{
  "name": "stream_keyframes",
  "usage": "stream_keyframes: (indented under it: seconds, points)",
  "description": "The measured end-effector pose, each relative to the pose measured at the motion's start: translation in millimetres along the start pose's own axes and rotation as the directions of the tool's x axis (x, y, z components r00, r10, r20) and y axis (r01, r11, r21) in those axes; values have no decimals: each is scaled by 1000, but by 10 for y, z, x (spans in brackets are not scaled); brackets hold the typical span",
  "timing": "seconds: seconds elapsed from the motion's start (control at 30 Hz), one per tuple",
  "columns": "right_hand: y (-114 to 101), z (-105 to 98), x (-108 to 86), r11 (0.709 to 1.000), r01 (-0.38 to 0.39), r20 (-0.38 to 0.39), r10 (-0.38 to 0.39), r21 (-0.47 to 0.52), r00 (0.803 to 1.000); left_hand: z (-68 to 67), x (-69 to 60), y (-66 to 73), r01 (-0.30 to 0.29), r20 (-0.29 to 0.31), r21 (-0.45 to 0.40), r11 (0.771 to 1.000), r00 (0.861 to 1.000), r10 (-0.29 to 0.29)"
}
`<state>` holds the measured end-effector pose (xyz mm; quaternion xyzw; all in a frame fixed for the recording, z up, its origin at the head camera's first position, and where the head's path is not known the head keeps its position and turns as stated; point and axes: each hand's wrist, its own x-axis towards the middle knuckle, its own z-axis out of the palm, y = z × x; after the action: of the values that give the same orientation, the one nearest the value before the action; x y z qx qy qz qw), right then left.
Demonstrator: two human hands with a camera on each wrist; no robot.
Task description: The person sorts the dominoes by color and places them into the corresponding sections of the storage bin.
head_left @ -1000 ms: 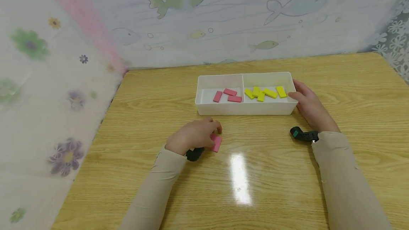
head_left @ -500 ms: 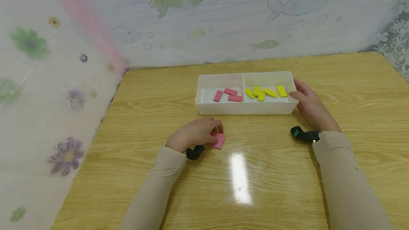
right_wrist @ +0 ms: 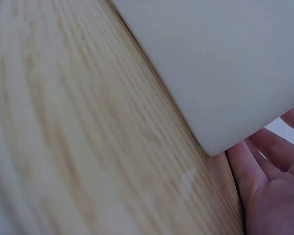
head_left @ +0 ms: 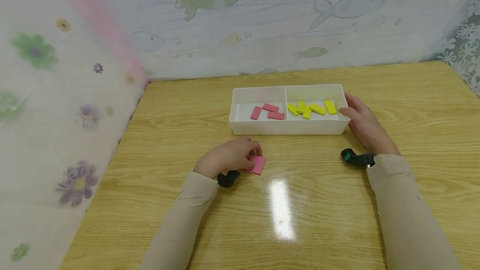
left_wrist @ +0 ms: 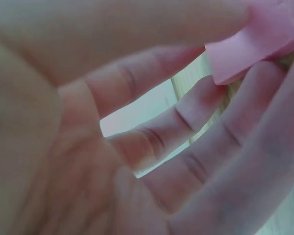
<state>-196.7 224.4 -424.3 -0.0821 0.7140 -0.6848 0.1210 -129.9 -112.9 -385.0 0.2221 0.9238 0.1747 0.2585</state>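
In the head view my left hand (head_left: 230,155) is low over the table, in front of a white two-compartment box. Its thumb and curled fingers pinch small flat pink blocks (head_left: 259,166); two lie side by side there, the left one partly covered. Up close in the left wrist view, the thumb lies over a pink block (left_wrist: 255,44) with fingertips at its lower edge. My right hand (head_left: 367,130) grips the right end of the white box (head_left: 288,128), thumb over the rim. In the right wrist view its fingers (right_wrist: 247,171) lie along the box's end wall.
Inside the box, several yellow blocks (head_left: 316,109) lie in the right compartment and three pink blocks (head_left: 275,116) in the left one. A wooden table (head_left: 318,203) bears everything. Behind it rises a wall covering (head_left: 277,20) printed with fish.
My left hand has shifted slightly right and away from me, sliding the pink blocks along. The seam between the two pink blocks now shows. My right hand still holds the box.
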Motion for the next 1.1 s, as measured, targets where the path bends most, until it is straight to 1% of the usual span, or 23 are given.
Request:
stream_keyframes:
  seconds: [0.17,0.27,0.47,0.6,0.83,1.0,1.1]
  points:
    - [12,2,1,1000,12,-2,-12,4,1000,9,-21,22,-14,35,-16,1000,999,14]
    - [14,1,4,1000,13,-1,-13,15,1000,14,-30,38,-24,45,-20,1000,999,24]
    - [13,1,0,1000,10,-1,-10,20,1000,36,-33,71,-34,60,-1,999,998,34]
    - [8,6,-5,1000,6,-2,-6,23,1000,57,-16,82,-29,57,9,1000,998,29]
    - [4,7,1,999,13,-4,-13,32,1000,65,6,75,-20,41,52,998,999,17]
    - [13,5,3,999,16,-8,-16,47,1000,55,1,54,-29,22,57,998,999,28]
    - [12,3,5,999,10,-12,-9,34,1000,39,-13,44,-31,19,50,998,999,30]
